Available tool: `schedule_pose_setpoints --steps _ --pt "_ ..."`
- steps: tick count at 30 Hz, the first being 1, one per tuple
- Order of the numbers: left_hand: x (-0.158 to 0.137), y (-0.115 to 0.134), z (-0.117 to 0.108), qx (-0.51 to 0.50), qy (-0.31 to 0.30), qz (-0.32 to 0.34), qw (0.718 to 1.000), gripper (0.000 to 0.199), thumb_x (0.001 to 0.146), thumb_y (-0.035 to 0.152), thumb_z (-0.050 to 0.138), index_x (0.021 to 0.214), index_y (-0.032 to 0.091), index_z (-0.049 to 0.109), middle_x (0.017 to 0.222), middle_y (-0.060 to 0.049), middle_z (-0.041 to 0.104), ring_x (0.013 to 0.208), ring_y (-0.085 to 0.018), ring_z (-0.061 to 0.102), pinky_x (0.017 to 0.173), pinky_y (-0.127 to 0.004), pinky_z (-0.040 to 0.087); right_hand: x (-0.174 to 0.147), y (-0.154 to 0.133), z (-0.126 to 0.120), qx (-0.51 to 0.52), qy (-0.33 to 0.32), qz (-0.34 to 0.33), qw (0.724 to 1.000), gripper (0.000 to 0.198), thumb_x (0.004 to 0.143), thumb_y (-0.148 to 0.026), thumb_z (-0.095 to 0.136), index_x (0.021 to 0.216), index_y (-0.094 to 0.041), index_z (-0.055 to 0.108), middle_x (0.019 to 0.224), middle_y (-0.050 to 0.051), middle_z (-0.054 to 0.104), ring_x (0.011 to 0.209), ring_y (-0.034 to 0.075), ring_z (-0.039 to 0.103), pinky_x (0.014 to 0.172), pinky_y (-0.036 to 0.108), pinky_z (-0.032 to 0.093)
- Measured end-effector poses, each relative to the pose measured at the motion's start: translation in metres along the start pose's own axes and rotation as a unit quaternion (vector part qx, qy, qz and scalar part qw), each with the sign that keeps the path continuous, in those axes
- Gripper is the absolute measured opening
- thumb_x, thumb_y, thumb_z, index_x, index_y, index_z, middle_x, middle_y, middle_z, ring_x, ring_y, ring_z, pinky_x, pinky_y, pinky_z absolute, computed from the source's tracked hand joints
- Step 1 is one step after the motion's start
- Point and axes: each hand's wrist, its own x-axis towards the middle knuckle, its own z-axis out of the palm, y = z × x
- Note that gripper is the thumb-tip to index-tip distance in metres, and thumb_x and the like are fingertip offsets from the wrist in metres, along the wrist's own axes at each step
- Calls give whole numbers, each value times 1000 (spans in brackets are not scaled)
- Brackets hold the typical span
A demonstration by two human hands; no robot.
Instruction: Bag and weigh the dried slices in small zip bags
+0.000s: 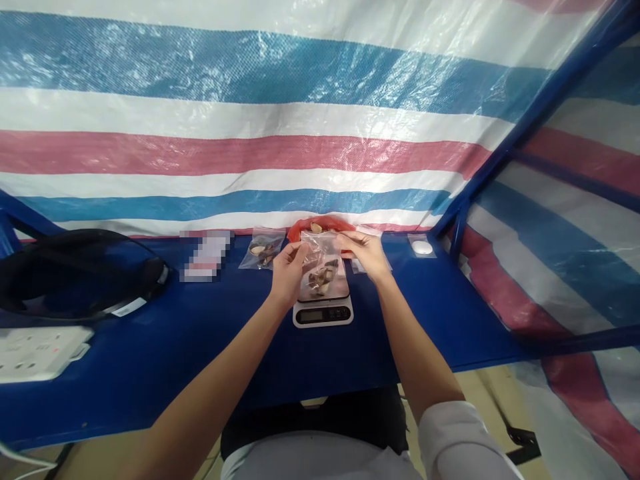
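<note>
Between my two hands a clear plastic bag (324, 272) with brown and pale dried pieces inside is over the plate of a digital scale (323, 314). My left hand (289, 268) pinches the bag's upper left corner. On the other side, my right hand (366, 252) has its thumb and fingers closed at the upper right edge. Behind the scale lies a red plastic bag (296, 229) with more pale pieces in it. Left of my left hand rests another clear bag of dried pieces (261, 249). Whether the held bag's mouth is sealed I cannot tell.
On the blue table (210, 347) are a black round item (75, 270), a white power strip (40, 353) and a blurred-out card (206, 256). At right lies a white oval object (421, 247) on a small clear bag. Striped sheeting (250, 153) hangs behind, with blue frame bars.
</note>
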Motion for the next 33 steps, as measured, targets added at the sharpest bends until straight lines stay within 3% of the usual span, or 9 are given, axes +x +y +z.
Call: schedule_pose_setpoints --steps 5,10,16,22,33 --pt "-7 -1 2 -21 -11 -18 1000 39 63 48 87 79 18 68 81 0 68 73 -13 66 75 -32 60 -2 9 9 33 -11 -2 999 42 61 -51 87 91 -23 80 88 3 79 88 23 75 82 39 62" --pt "7 -4 -4 0 -25 5 1000 39 64 49 87 77 16 70 75 0 67 68 -12 65 70 -28 58 -2 22 11 64 6 -7 998 38 65 -48 86 94 -25 80 94 2 79 92 23 75 76 32 62" --pt "22 -11 -6 14 -45 19 999 35 64 46 87 74 17 71 68 1 67 64 -12 63 66 -26 56 1 35 9 84 22 15 996 41 62 -54 86 86 -21 79 80 3 78 79 21 75 70 31 62" --pt "34 -22 -21 61 -60 51 995 29 67 43 85 78 18 76 69 -2 71 63 -13 64 67 -27 54 0 38 8 79 41 12 996 39 59 -53 87 80 -22 76 78 1 75 74 18 73 67 30 62" --pt "31 -27 -38 50 -64 56 995 24 66 39 87 76 19 78 70 0 70 63 -10 60 66 -24 51 -8 41 6 80 39 20 996 42 57 -54 88 77 -21 74 75 -1 72 70 17 71 63 29 60"
